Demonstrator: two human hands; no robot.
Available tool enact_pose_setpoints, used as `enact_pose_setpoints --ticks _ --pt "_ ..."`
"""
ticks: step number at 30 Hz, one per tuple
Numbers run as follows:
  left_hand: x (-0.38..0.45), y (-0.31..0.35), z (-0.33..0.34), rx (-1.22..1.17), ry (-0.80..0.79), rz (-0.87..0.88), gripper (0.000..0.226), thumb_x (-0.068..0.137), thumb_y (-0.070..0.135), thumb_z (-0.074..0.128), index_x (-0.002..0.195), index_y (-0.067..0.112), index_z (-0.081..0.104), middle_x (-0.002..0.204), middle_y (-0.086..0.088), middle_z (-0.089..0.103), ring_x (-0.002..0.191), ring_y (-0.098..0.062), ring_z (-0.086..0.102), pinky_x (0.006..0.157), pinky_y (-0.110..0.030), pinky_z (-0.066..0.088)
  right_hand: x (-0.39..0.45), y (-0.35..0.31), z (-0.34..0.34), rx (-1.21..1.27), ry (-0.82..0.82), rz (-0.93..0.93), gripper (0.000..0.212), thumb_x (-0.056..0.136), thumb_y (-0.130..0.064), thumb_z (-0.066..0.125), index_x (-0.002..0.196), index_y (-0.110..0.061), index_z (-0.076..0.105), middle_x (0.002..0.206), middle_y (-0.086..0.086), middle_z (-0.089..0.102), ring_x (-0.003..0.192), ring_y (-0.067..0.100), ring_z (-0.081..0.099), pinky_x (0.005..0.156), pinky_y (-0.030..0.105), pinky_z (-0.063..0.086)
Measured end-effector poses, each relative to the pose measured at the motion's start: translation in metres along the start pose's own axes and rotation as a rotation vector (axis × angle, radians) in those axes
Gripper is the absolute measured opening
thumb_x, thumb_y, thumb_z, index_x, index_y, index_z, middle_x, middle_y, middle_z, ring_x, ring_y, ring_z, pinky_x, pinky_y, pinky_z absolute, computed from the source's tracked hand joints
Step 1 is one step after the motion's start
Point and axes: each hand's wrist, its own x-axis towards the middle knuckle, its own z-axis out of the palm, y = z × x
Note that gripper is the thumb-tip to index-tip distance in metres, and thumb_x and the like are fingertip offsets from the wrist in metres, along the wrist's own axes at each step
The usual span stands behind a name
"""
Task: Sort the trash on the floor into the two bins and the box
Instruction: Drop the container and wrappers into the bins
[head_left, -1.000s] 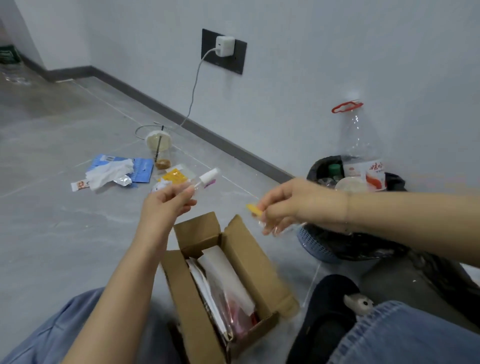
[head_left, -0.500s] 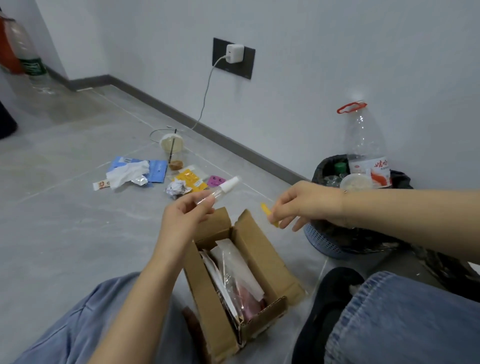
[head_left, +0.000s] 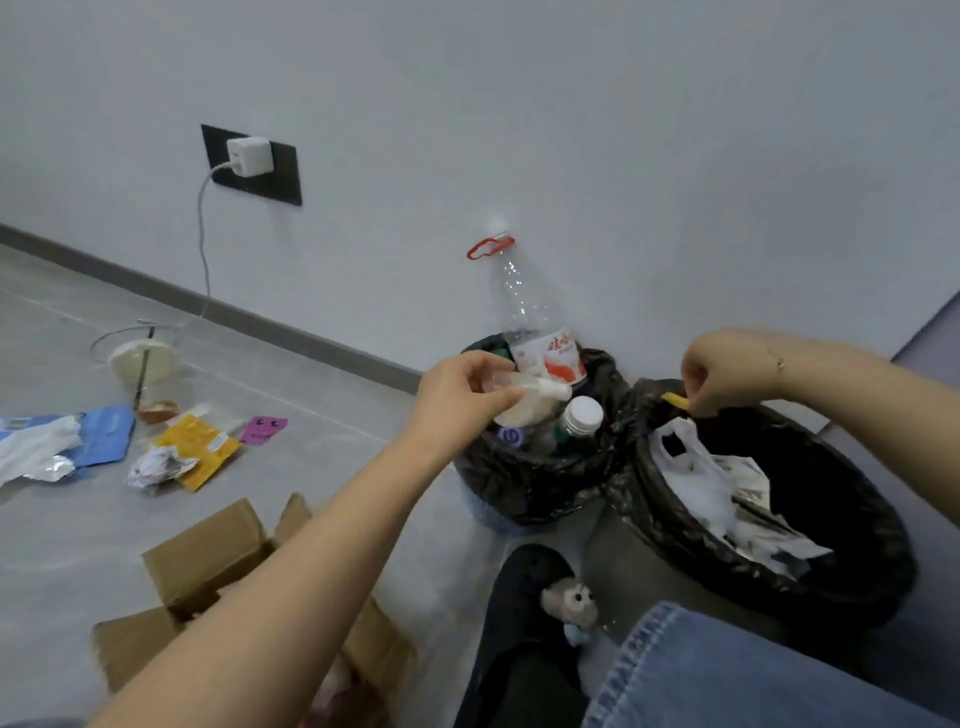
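Head view shows the left hand (head_left: 462, 397) pinching a small spray bottle (head_left: 524, 385) above the bottle bin (head_left: 524, 483), the right hand (head_left: 727, 371) pinching what seems a yellow scrap (head_left: 675, 400) over the other bin (head_left: 769, 577), so each should release only well inside its rim.

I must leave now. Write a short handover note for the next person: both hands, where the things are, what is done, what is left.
Left hand holds a small clear spray bottle over the bottle bin, which already holds plastic bottles.
Right hand pinches a small yellow piece above the far rim of the second bin, which holds a white bag and papers.
The cardboard box sits open under the left forearm.
Left on the floor: drink cup, blue packet, tissue, yellow wrapper, crumpled foil, purple tag.
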Motion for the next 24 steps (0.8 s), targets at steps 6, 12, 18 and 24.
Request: enact_pose_setpoints --ticks 6,12,18,24 --pt "0.006 -0.008 0.029 0.275 -0.001 0.098 0.036 0.073 0.016 0.078 0.107 0.022 0.068 0.114 0.003 0.062 0.108 -0.016 0.054 0.091 -0.028 0.043 0.002 0.042 0.022 -0.098 -0.417 0.166 0.009 0.072 -0.013 0.068 0.080 -0.009 0.072 0.045 -0.007 0.062 0.056 0.015 0.061 0.059 0.026 0.051" --pt "-0.014 -0.016 0.023 0.243 0.012 0.114 0.034 0.075 0.017 0.078 0.107 0.021 0.069 0.108 0.006 0.060 0.099 -0.007 0.053 0.081 -0.020 0.038 0.004 0.052 0.053 -0.082 -0.627 0.187 0.029 0.081 -0.025 0.070 0.104 -0.008 0.072 0.082 -0.001 0.071 0.078 0.016 0.068 0.076 0.032 0.055" --pt "-0.029 -0.013 0.008 0.191 0.010 0.031 0.025 0.081 0.017 0.073 0.104 0.026 0.069 0.101 0.012 0.061 0.091 -0.003 0.054 0.067 -0.008 0.038 -0.001 0.024 0.030 0.276 -0.426 -0.024 0.022 0.084 -0.026 0.069 0.096 -0.009 0.070 0.087 0.004 0.074 0.077 0.017 0.067 0.071 0.030 0.054" --pt "-0.050 -0.018 -0.037 0.105 0.077 -0.019 0.018 0.085 0.019 0.068 0.100 0.030 0.068 0.096 0.023 0.060 0.096 -0.001 0.057 0.073 -0.020 0.047 -0.013 -0.064 -0.012 0.514 -0.230 -0.337 0.022 0.087 -0.028 0.066 0.101 -0.011 0.069 0.091 0.004 0.074 0.076 0.013 0.067 0.076 0.031 0.054"
